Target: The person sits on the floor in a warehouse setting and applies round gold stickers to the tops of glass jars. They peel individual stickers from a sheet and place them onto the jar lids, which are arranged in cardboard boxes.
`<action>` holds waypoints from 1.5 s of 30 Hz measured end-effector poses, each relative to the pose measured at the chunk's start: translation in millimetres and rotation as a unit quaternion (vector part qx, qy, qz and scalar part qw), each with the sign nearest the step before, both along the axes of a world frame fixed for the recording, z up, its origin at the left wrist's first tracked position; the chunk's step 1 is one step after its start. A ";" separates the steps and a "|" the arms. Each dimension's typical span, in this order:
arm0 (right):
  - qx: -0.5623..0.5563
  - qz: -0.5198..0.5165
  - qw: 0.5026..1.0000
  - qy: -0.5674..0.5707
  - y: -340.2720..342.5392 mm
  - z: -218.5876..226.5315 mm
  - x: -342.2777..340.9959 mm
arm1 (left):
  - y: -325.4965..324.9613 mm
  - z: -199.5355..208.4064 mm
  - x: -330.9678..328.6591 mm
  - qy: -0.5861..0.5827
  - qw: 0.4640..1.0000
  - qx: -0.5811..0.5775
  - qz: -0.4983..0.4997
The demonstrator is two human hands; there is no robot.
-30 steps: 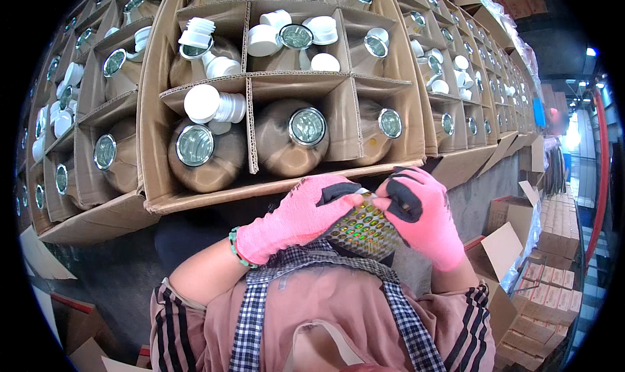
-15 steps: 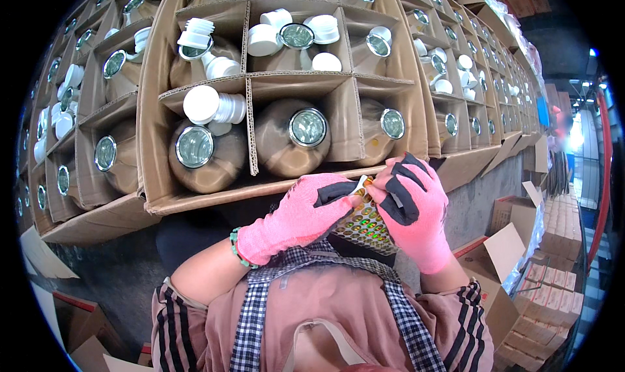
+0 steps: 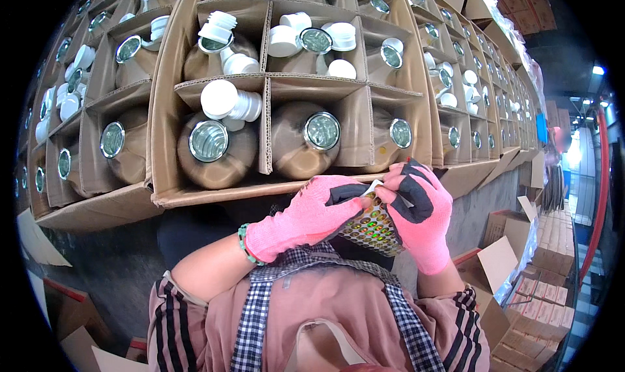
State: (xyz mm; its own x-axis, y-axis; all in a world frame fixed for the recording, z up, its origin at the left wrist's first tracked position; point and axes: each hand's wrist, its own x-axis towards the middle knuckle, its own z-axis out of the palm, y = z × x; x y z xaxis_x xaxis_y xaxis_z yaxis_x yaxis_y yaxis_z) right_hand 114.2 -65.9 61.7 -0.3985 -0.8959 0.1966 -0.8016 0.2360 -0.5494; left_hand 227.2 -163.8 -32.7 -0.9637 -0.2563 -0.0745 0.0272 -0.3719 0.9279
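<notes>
My left hand (image 3: pixel 312 209), in a pink glove with dark finger patches, grips a sheet of shiny gold-and-green oval stickers (image 3: pixel 372 232), thumb on top near its upper corner. My right hand (image 3: pixel 422 209), gloved alike, is closed at the sheet's upper right edge with fingers curled. Whether a loose sticker is between its fingertips cannot be made out. Just beyond my hands stands an open cardboard box (image 3: pixel 273 193) of big round brownish bottles. The nearest bottles are a left one (image 3: pixel 215 163), a middle one (image 3: pixel 306 160) and a right one (image 3: pixel 385 152), all with uncovered mouths.
White plastic caps (image 3: pixel 220 98) lie among the bottle necks. Cardboard dividers (image 3: pixel 318 82) separate the bottles. More bottle boxes stand left (image 3: pixel 104 206) and in a row to the right (image 3: pixel 472 170). Open cartons (image 3: pixel 498 261) and stacked small boxes (image 3: pixel 537 307) stand at the lower right.
The view has shifted slightly, so the boxes appear farther right and a little higher. My right fingertips have moved slightly away from my left thumb; both hands stay at the sticker sheet.
</notes>
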 end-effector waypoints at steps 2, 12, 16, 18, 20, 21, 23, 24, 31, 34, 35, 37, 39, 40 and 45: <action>0.015 -0.001 1.000 -0.013 -0.7 0.6 0.3 | 0.0 0.3 0.0 -0.001 0.999 -0.031 0.007; 0.003 0.059 0.995 0.086 -23.7 35.9 -6.7 | 1.0 9.3 2.0 -0.035 0.993 -0.105 -0.037; 0.137 0.256 0.950 0.117 -74.5 3.2 -0.1 | 24.0 -12.2 -0.1 0.026 0.990 -0.133 -0.039; 0.152 0.299 0.929 0.155 -83.3 -23.8 -2.8 | 11.7 21.3 5.8 -0.050 0.977 -0.144 -0.149; 0.179 0.318 0.910 0.195 -91.4 -40.1 -0.9 | 11.1 22.2 9.7 -0.028 0.971 -0.195 -0.136; 0.192 0.327 0.900 0.217 -94.1 -45.2 0.1 | 10.8 20.7 10.6 -0.022 0.971 -0.197 -0.131; 0.189 0.328 0.889 0.257 -96.3 -53.7 0.6 | 9.2 16.4 10.4 -0.008 0.972 -0.202 -0.123; 0.188 0.327 0.884 0.277 -97.5 -55.6 1.2 | 5.2 17.5 10.5 -0.016 0.972 -0.186 -0.144; 0.139 0.312 0.883 0.321 -98.3 -51.8 6.0 | 3.6 5.1 6.4 0.068 0.980 -0.151 -0.106; 0.102 0.265 0.909 0.305 -93.7 -40.3 3.3 | 2.7 7.8 3.9 0.028 0.984 -0.135 -0.108; 0.093 0.231 0.926 0.285 -87.8 -23.9 2.0 | -5.6 22.2 6.0 -0.049 0.982 -0.106 -0.147; 0.058 0.152 0.960 0.229 -71.2 10.3 -2.9 | -11.8 28.8 10.5 -0.104 0.983 -0.030 -0.150; -0.016 0.053 0.987 0.148 -37.5 34.8 -22.1 | -10.4 21.5 10.1 -0.041 0.996 -0.071 -0.046; -0.067 0.007 0.993 0.096 -18.0 39.3 -33.7 | -15.0 22.4 9.2 -0.036 0.994 -0.097 -0.018; -0.042 -0.091 0.965 -0.243 49.9 31.9 -32.2 | -20.4 20.9 11.5 -0.041 0.976 0.164 0.140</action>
State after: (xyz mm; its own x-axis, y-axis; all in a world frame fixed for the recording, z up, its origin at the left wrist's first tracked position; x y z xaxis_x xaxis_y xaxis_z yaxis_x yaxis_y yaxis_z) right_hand 82.0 -16.1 93.6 -0.6116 -0.7910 0.0155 -0.3932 0.2869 -0.8736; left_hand 238.7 -184.1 -11.8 -0.8463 -0.4583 -0.2716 0.1005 -0.6381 0.7634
